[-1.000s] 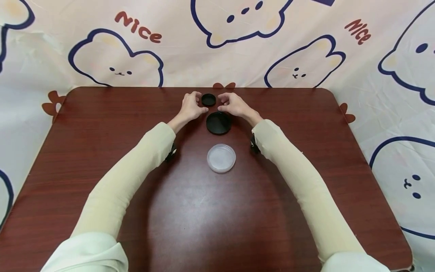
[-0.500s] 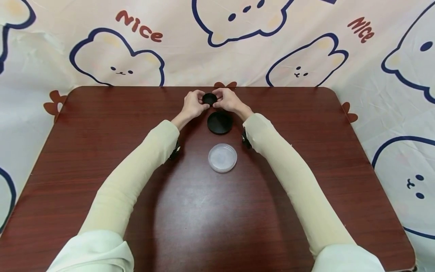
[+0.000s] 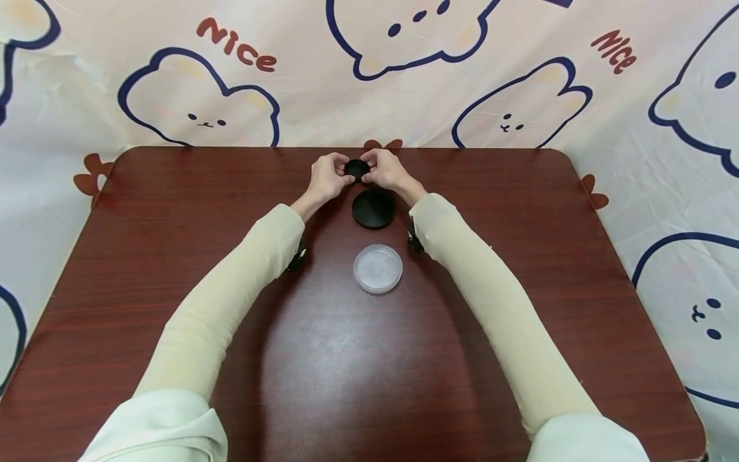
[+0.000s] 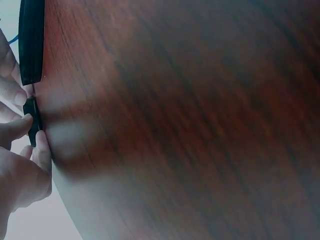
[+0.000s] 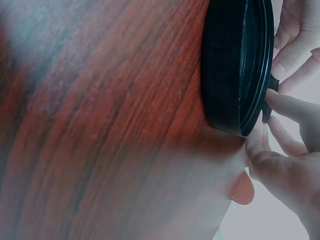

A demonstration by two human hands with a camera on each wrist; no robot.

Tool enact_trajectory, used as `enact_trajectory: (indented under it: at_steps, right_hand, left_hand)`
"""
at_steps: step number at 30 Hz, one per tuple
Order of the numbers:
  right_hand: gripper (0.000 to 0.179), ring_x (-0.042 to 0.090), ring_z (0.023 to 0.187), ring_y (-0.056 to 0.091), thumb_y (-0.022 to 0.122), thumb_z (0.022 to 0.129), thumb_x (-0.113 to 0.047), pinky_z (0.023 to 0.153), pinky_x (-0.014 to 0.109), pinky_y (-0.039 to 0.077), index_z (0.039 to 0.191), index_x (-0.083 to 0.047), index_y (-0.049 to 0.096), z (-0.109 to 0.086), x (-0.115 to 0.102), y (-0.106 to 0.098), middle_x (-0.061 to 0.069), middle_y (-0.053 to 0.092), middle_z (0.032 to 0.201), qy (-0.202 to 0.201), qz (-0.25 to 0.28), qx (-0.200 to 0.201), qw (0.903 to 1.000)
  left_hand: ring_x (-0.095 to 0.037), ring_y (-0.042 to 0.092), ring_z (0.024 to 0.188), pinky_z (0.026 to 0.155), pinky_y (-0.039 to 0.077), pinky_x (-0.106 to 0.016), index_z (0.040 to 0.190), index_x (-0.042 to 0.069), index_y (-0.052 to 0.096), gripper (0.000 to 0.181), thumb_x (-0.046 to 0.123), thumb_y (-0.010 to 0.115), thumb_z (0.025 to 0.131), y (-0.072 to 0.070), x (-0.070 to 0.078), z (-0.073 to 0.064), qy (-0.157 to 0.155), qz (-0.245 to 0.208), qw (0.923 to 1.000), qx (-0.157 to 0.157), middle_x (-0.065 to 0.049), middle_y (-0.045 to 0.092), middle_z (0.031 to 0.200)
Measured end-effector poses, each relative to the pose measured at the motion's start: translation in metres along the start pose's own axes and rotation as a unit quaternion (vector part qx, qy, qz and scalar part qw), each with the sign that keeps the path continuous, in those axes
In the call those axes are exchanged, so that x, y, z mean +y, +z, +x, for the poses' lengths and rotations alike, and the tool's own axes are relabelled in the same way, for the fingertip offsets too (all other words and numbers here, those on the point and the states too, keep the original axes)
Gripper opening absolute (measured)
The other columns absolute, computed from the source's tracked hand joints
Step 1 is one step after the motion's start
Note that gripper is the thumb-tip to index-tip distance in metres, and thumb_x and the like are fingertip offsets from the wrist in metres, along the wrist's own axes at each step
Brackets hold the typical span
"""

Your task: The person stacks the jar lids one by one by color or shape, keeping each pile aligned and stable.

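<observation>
At the far edge of the table, a small round black lid (image 3: 356, 169) sits between my two hands. My left hand (image 3: 328, 176) pinches its left side, thumb in front and fingers curled behind. From the opposite side, my right hand (image 3: 387, 171) holds it the same way. In the left wrist view the small lid (image 4: 34, 122) shows edge-on with fingertips on it. A larger round black lid (image 3: 373, 208) lies just nearer on the table. The right wrist view shows this larger lid's raised, stepped rim (image 5: 260, 65), which partly hides the small one.
A clear shallow round dish (image 3: 378, 269) rests in front of the larger lid, in line with both black pieces. The reddish-brown wooden table (image 3: 173, 224) ends just behind my hands at a printed cloth (image 3: 323, 109).
My right hand has moved left and in to the small black lid, and both hands have closed on its sides. Over the last half second little has moved.
</observation>
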State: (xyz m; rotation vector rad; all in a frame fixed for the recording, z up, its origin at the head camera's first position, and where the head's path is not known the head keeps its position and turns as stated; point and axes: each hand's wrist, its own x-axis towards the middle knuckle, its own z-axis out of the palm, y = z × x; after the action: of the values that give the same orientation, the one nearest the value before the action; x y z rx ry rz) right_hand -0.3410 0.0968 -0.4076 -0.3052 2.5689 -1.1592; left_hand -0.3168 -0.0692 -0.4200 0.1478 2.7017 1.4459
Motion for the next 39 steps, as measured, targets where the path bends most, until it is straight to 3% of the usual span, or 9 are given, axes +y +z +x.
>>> enact_trajectory:
  at_steps: [8,13,20,28,39]
  right_hand:
    - [0.047,0.025,0.115,0.053,0.067,0.090,-0.005,0.096,0.030,0.043,0.134,-0.002,0.052,-0.002,0.002,-0.001,0.016,0.053,0.127,-0.011,0.030,0.007,0.9995]
    - [0.048,0.023,0.118,0.050,0.068,0.089,-0.003,0.096,0.029,0.043,0.134,-0.002,0.053,-0.005,0.003,-0.001,0.015,0.054,0.128,0.008,0.068,0.012,0.9976]
    - [0.048,0.023,0.118,0.050,0.066,0.089,0.000,0.095,0.028,0.043,0.135,-0.001,0.052,-0.010,0.000,-0.002,0.015,0.053,0.129,0.012,0.099,0.018,0.9949]
    - [0.046,0.022,0.115,0.052,0.068,0.088,0.000,0.093,0.027,0.044,0.132,-0.004,0.055,-0.021,-0.006,0.001,0.013,0.054,0.127,0.021,0.098,0.041,0.9942]
    - [0.047,0.023,0.111,0.054,0.069,0.086,0.001,0.091,0.029,0.046,0.132,-0.002,0.056,-0.042,-0.010,-0.001,0.014,0.056,0.126,0.004,0.080,0.038,0.9961]
  left_hand:
    - [-0.026,0.057,0.103,0.090,0.047,-0.034,0.128,0.001,0.057,0.041,0.008,0.069,0.089,-0.005,-0.004,0.004,0.003,-0.004,0.9997,-0.025,-0.016,0.058,0.115]
    - [-0.025,0.057,0.105,0.090,0.047,-0.033,0.130,0.002,0.056,0.042,0.008,0.068,0.090,-0.006,-0.004,0.002,0.003,-0.013,0.9991,-0.041,-0.015,0.057,0.120]
    - [-0.027,0.058,0.108,0.091,0.047,-0.034,0.127,0.001,0.058,0.042,0.006,0.070,0.087,-0.006,0.002,0.000,0.009,-0.029,0.9992,-0.025,-0.016,0.058,0.122]
    - [-0.025,0.059,0.108,0.090,0.048,-0.033,0.133,0.004,0.055,0.051,0.007,0.072,0.086,-0.008,0.008,-0.007,-0.001,-0.025,0.9993,-0.027,-0.014,0.059,0.122]
    - [-0.024,0.061,0.103,0.088,0.049,-0.032,0.126,0.003,0.061,0.045,0.006,0.075,0.083,-0.009,0.015,-0.025,0.010,-0.026,0.9990,-0.033,-0.014,0.062,0.117]
